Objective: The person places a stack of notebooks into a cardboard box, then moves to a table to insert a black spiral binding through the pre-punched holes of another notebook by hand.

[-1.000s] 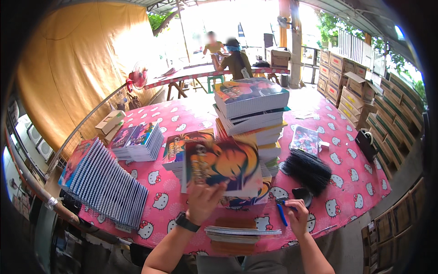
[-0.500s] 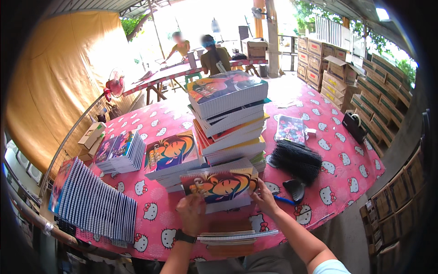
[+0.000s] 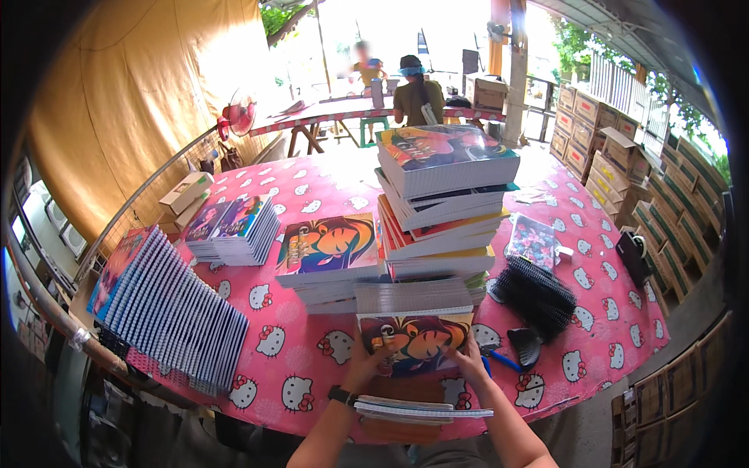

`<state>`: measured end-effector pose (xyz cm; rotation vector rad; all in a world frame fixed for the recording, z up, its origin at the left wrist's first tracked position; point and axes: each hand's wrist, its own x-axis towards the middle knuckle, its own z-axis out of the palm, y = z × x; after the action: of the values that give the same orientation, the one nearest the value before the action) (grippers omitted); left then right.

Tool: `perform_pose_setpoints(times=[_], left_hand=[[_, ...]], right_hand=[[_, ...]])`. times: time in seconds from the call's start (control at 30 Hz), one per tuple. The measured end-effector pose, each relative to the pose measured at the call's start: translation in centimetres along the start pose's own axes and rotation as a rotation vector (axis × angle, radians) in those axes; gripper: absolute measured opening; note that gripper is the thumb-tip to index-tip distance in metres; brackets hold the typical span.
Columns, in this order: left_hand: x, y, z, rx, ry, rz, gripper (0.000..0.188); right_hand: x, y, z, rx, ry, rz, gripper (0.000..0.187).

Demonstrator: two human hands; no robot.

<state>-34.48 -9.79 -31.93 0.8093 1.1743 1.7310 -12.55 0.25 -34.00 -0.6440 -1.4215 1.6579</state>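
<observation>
My left hand (image 3: 367,363) and my right hand (image 3: 469,359) grip a notebook (image 3: 421,343) by its two sides, tilted so that its orange, black and purple cover faces me. Behind it lies a pile of white pages (image 3: 413,295) with a punched edge, against a tall leaning stack of notebooks (image 3: 452,175). Left of that is a lower stack (image 3: 328,246) with the same orange cover. Close to me, a brown wooden block (image 3: 402,390) and a thin bundle of bound pages (image 3: 421,410) lie by the table edge.
Black binding combs (image 3: 537,296) and blue-handled pliers (image 3: 505,361) lie on the right. A long row of bound notebooks (image 3: 175,312) and a shorter stack (image 3: 234,230) stand left. The pink table (image 3: 289,355) ends near me. Cartons and two people are farther back.
My left hand has moved from the notebook's front to grip its left side. The notebook has come lower and nearer to me. The whole view has shifted, with things appearing farther right.
</observation>
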Motion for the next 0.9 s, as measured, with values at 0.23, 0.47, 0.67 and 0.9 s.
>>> perform_pose_setpoints(times=[0.23, 0.47, 0.67, 0.9], left_hand=[[1.8, -2.3, -3.1, 0.715, 0.245, 0.541, 0.075], [0.0, -4.0, -3.7, 0.454, -0.055, 0.241, 0.114], [-6.6, 2.2, -3.4, 0.113, 0.158, 0.187, 0.079], [-12.1, 3.8, 1.4, 0.165, 0.197, 0.103, 0.054]], right_hand=[[0.7, 0.6, -0.4, -0.495, 0.042, -0.160, 0.074], [-0.6, -1.6, -0.1, -0.703, 0.092, -0.326, 0.077], [-9.7, -4.2, -3.5, 0.060, 0.252, 0.057, 0.061], [-12.5, -5.6, 5.0, 0.136, 0.037, -0.009, 0.053]])
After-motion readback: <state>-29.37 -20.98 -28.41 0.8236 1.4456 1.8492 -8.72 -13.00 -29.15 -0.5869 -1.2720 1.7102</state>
